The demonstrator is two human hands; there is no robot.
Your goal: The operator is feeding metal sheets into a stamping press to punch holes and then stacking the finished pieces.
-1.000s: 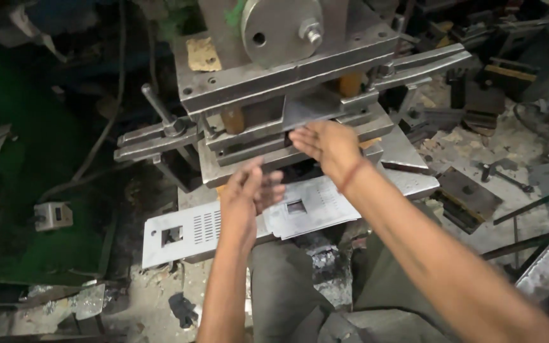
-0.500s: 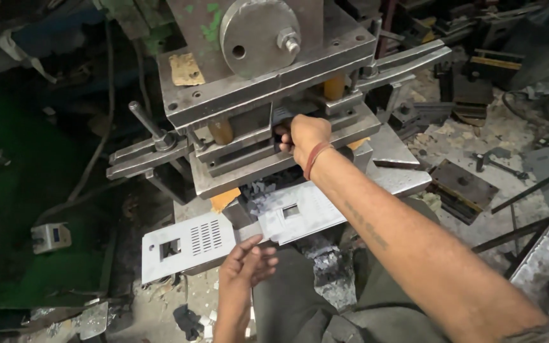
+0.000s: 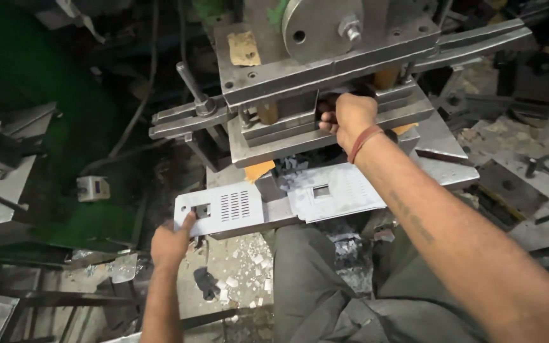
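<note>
Change since earlier frame: left hand [image 3: 171,244] has dropped from beside the right to the near-left plate; right hand [image 3: 349,117] has gone forward into the press opening.

Head view, left hand: at 8 o'clock in my picture, fingertips touching the near edge of the left punched plate [image 3: 220,208]. Fingers are curled loosely on the edge; I see no closed hold.

Head view, right hand: at 12 o'clock, knuckles toward me, fingers reaching into the gap of the press [image 3: 325,70] between upper and lower die blocks. I cannot tell whether they hold anything; the fingertips are hidden.

Work piece position: left punched plate lies flat on the bench lip at 9 o'clock from the right punched plate [image 3: 332,190], just beside it, both below the die.

Step in hand, my judgement: seating or clearing work in the die, with the next plate staged.

Next move calls for: right hand fully clear of the die gap.

Count: two punched plates; one press; one lever handle [image 3: 190,82]; many white offcuts [image 3: 249,267] on the floor.
</note>
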